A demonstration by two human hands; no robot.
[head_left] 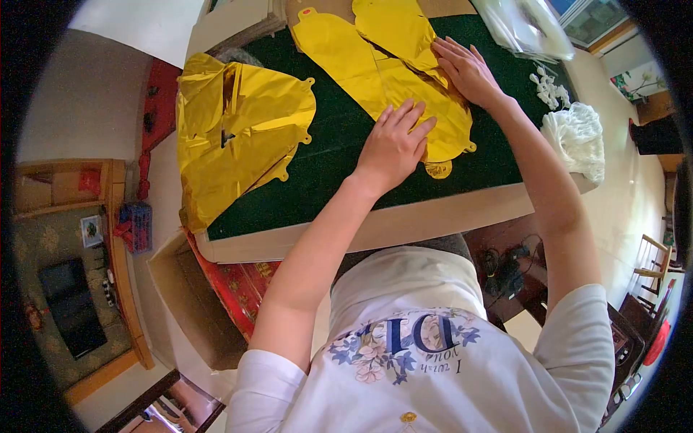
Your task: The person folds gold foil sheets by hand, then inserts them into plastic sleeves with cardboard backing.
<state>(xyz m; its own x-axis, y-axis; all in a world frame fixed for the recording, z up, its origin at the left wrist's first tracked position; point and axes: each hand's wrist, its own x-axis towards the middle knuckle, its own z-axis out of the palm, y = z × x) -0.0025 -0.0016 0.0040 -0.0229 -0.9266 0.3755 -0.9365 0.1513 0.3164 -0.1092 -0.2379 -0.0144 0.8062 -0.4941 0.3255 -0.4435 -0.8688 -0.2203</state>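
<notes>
A flat, uninflated gold foil balloon (346,61) lies on a dark green table surface (328,173), with creases across it and small tabs along its edge. My left hand (393,148) rests on its lower part, palm down and fingers extended. Further up and to the right, my right hand (468,72) lies flat over the balloon's folded upper section, its fingers stretched out. Neither hand grips anything that I can see. To the left, more crumpled gold foil (249,130) with tabs hangs partly over the table's edge.
Clear plastic bags (523,29) lie at the back right, near a small white string tangle (550,88) and a larger white bundle (581,137). Stacked cardboard (238,27) stands at the back left. An open cardboard box (191,303) sits below the table's left corner.
</notes>
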